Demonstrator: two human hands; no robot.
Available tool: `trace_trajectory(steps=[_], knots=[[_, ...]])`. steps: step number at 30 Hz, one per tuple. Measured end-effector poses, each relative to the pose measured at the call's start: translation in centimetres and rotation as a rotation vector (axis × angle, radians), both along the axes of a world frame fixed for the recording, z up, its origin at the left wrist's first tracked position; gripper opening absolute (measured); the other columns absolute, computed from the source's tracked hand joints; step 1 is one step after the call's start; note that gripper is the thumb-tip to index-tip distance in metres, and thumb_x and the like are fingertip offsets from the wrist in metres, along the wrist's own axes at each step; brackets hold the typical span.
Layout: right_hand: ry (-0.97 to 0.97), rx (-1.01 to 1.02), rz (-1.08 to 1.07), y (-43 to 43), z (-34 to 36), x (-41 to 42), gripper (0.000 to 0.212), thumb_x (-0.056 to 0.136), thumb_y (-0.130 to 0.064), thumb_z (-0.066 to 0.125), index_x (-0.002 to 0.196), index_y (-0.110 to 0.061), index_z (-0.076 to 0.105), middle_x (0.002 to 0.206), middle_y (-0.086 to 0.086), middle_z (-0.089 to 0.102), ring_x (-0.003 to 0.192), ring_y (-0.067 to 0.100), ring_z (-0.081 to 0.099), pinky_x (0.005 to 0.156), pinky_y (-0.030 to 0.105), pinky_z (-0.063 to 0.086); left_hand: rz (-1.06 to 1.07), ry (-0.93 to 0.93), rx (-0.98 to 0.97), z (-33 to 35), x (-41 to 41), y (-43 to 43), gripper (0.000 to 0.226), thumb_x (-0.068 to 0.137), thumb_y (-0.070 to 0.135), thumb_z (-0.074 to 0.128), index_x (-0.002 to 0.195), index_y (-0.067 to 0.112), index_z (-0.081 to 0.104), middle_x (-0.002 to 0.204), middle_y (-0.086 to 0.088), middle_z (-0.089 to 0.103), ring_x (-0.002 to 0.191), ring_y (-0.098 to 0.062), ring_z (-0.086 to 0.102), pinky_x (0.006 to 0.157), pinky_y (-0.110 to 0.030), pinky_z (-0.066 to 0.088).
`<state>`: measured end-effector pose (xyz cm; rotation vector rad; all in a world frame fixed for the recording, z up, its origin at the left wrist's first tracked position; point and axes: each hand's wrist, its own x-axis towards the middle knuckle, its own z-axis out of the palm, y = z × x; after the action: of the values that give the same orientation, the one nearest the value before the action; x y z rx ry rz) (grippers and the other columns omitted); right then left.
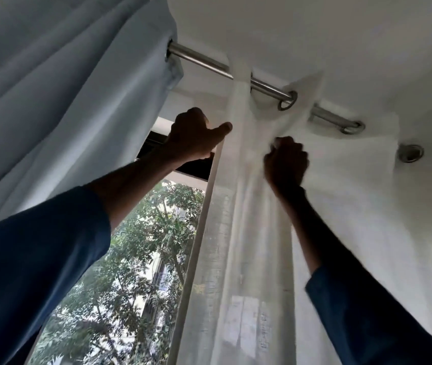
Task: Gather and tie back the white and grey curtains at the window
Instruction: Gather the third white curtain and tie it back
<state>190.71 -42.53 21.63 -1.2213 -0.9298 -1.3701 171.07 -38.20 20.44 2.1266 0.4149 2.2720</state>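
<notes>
White curtain hangs on the rod. The right hand squeezes a bunch of it, likely to pull it aside. The left hand curls at its edge; its hold is unclear. Grey curtain hangs left.

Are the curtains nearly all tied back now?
Not yet. Done: the grey curtain hangs bunched at the left, leaving a gap that shows trees. In hand: the right hand grips a bunch of the white curtain just under the rod, and the left hand touches its edge with the thumb. Left: no tie shows on either curtain, so both need tying.
</notes>
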Motion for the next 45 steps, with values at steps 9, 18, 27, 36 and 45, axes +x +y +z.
trace_trajectory(steps=[9, 18, 27, 36, 45], knots=[[-0.331, -0.034, 0.039, 3.2, -0.8, -7.1, 0.017, 0.098, -0.014, 0.047, 0.102, -0.011, 0.063, 0.103, 0.013, 0.067, 0.093, 0.039, 0.059, 0.069, 0.035, 0.029, 0.083, -0.109, 0.003, 0.6, -0.5, 1.2, 0.059, 0.08, 0.061, 0.047, 0.111, 0.011, 0.059, 0.099, -0.011, 0.072, 0.084, -0.031, 0.072, 0.08, -0.045, 0.059], [-0.143, 0.204, 0.192, -1.1, -2.3, -2.7, 0.034, 0.092, -0.015, 0.056, 0.061, -0.01, 0.041, 0.064, 0.012, 0.06, 0.061, 0.033, 0.054, 0.054, 0.03, 0.027, 0.171, -0.042, 0.279, 1.0, 1.0, -1.4, 0.071, 0.082, 0.051, 0.067, 0.132, 0.013, 0.036, 0.087, -0.005, 0.071, 0.075, -0.022, 0.068, 0.079, -0.035, 0.055], [-0.276, 0.166, 0.438, -0.6, -3.5, -5.4, 0.011, 0.084, -0.013, 0.066, 0.091, -0.018, 0.073, 0.086, 0.001, 0.069, 0.073, 0.018, 0.066, 0.07, 0.03, 0.052, 0.292, 0.248, 0.347, -0.4, 0.4, -0.2, 0.021, 0.07, 0.005, 0.072, 0.086, 0.018, 0.074, 0.094, 0.004, 0.072, 0.063, 0.016, 0.053, 0.063, 0.0, 0.038], [-0.474, 0.116, 0.437, -1.0, -5.5, -4.0, 0.007, 0.086, -0.021, 0.069, 0.091, -0.017, 0.073, 0.081, -0.005, 0.07, 0.062, 0.005, 0.06, 0.066, 0.022, 0.049, 0.057, 0.2, -0.089, 0.0, 2.2, -3.7, 0.029, 0.096, 0.028, 0.045, 0.096, 0.001, 0.057, 0.092, -0.011, 0.063, 0.078, -0.023, 0.064, 0.055, -0.029, 0.053], [-0.433, 0.107, 0.472, -4.3, -5.6, 3.6, 0.003, 0.085, -0.023, 0.073, 0.084, -0.02, 0.073, 0.091, -0.007, 0.065, 0.085, 0.009, 0.065, 0.06, 0.027, 0.055, 0.277, 0.144, -0.109, 0.7, 5.7, -2.1, 0.034, 0.079, 0.037, 0.07, 0.093, 0.008, 0.06, 0.109, -0.017, 0.064, 0.106, -0.036, 0.063, 0.071, -0.029, 0.043]])
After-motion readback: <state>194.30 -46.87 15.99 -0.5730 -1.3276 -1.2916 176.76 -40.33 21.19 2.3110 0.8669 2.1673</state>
